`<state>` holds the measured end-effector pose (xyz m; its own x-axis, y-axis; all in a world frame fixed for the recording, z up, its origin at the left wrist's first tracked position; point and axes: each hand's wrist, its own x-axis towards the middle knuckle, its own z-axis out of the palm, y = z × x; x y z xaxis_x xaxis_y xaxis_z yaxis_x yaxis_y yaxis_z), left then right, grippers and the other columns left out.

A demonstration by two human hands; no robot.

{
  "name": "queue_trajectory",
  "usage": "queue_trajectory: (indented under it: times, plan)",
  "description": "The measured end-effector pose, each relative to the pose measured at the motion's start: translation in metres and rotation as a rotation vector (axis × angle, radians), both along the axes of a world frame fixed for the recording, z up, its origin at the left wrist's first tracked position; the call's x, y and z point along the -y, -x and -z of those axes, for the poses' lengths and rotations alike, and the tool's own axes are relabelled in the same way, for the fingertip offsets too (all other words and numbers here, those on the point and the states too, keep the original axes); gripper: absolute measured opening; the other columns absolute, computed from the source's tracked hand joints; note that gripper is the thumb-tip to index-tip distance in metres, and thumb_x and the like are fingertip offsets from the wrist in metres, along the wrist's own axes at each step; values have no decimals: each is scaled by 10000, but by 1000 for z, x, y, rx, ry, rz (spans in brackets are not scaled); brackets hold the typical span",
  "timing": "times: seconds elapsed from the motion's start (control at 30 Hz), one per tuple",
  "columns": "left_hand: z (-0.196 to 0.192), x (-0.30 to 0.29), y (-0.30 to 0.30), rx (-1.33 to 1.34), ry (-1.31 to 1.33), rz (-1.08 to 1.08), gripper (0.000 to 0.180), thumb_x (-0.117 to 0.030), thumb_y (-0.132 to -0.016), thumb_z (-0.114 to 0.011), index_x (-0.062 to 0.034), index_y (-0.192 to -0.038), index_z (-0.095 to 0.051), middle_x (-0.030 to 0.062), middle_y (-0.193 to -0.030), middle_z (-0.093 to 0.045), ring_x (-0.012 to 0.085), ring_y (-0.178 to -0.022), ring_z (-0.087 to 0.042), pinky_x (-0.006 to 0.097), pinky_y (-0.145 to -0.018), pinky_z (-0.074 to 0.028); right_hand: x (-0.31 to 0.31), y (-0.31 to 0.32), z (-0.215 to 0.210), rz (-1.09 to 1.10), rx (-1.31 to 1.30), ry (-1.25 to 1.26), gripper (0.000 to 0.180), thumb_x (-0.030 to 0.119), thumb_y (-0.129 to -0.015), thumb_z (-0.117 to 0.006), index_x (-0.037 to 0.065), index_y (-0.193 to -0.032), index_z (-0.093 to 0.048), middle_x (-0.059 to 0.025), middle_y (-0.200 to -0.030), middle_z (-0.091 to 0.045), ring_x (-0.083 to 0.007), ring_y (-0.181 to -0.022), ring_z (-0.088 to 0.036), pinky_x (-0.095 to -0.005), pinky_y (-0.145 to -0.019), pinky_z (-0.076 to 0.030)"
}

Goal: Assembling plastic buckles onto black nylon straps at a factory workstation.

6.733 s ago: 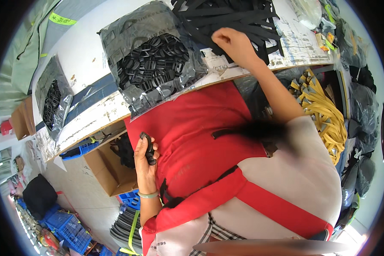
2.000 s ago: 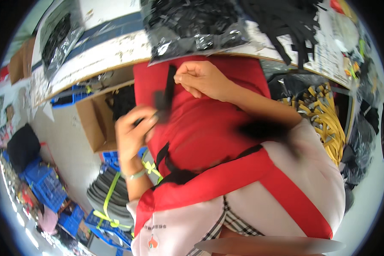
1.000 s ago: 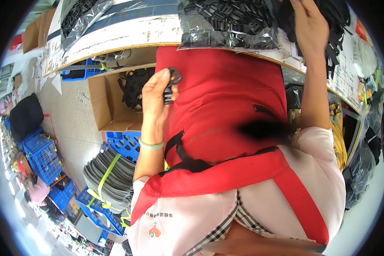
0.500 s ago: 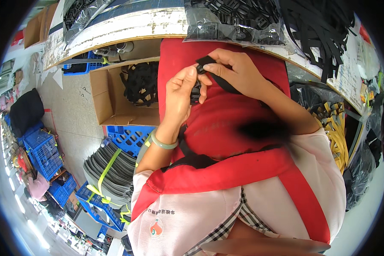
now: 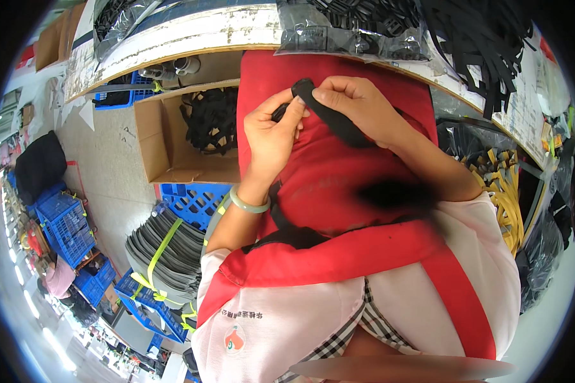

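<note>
Head view is showing the right hand pinching the black strap end over the red apron, while the left hand is gripping a small black buckle, so threading probably needs careful aligning.

Black strap between left hand and right hand

Worn pale surface along the top; beneath it an open cardboard box, blue plastic crates and grey concrete floor, brightly lit.
</note>
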<state>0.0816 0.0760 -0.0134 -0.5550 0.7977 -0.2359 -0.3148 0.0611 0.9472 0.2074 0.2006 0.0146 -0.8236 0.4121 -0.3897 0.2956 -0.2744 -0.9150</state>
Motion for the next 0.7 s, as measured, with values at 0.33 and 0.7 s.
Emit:
queue_trajectory:
  times: [0.33, 0.7]
  plan:
    - [7, -6, 6, -595, -106, -31, 170, 10, -806, -697, 27, -975, -680, 69, -720, -615, 103, -605, -528, 243, -553, -426, -1, 2, 10, 112, -153, 532, 235, 301, -934, -596, 70, -910, -634, 29, -689, -568, -32, -553, -509, -177, -458, -384]
    - [10, -2, 9, 139, -20, 32, 154, -45, -866, -655, 41, -994, -657, 110, -758, -628, 132, -565, -548, 246, -474, -431, -11, 5, 24, 112, -132, 483, 300, 259, -910, -643, 57, -1126, -597, -26, -865, -630, -81, -784, -595, -196, -668, -479]
